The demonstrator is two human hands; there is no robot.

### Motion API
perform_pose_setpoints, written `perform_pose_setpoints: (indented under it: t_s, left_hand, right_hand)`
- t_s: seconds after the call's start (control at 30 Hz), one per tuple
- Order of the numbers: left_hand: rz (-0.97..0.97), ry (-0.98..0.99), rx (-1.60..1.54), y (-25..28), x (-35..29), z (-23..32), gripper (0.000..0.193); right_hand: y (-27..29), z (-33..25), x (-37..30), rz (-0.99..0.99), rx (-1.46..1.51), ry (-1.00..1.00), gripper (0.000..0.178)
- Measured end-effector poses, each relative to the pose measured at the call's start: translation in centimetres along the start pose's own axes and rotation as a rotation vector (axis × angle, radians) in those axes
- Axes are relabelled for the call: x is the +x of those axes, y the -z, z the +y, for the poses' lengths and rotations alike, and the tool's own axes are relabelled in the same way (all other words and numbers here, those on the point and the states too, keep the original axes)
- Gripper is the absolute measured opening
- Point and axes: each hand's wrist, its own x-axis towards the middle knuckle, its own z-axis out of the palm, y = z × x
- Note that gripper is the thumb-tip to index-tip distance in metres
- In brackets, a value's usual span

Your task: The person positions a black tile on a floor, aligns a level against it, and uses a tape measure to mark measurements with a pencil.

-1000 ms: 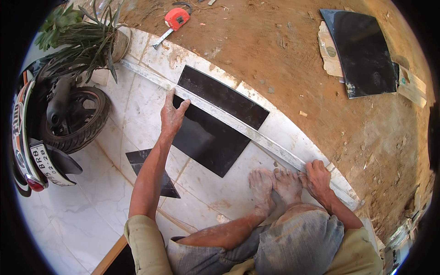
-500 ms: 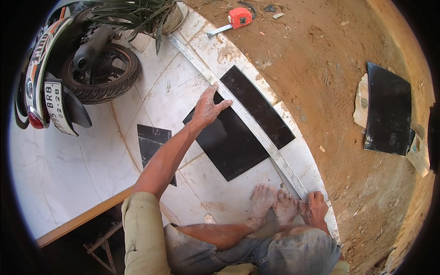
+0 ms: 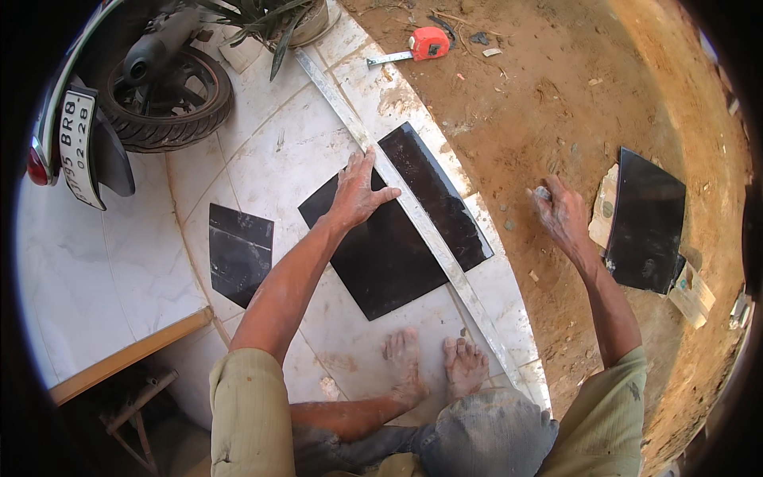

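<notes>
A long metal straightedge lies diagonally over a black tile, with a strip of black tile showing along its right side. My left hand rests on the larger part of the tile, fingers spread, its fingertips and thumb against the straightedge's edge. My right hand is raised over the dirt to the right of the tile strip. Its fingers are curled together around a small greyish thing that I cannot make out.
A smaller black tile piece lies on the white tiled floor at left. Another black tile sits at right on the dirt. A red tape measure, a potted plant and a motorbike wheel are farther off.
My right hand has left the near end of the straightedge and moved up and right over the dirt. My left hand stays at the straightedge. The view has shifted slightly.
</notes>
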Motion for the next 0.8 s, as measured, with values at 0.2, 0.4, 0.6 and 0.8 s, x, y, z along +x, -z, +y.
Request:
perform_pose_setpoints:
  t_s: [0.2, 0.4, 0.6, 0.8]
  left_hand:
    - [0.055, -0.014, -0.054, -0.6, 0.2, 0.8, 0.111]
    - [0.117, -0.022, -0.169, -1.5, -0.4, -0.2, 0.117]
    - [0.114, 0.006, -0.171, -1.7, -0.6, 0.0, 0.115]
    - [0.104, 0.015, -0.193, -1.0, -0.7, 0.5, 0.112]
  right_hand:
    - [-0.9, 0.9, 16.0, 0.106, -0.093, 0.134, 0.041]
    - [-4.8, -4.1, 27.9, 0.130, -0.089, 0.279, 0.055]
    - [-5.7, -8.8, 33.8, 0.073, -0.327, 0.371, 0.072]
    - [-5.7, -9.9, 36.1, -0.122, -0.576, 0.390, 0.073]
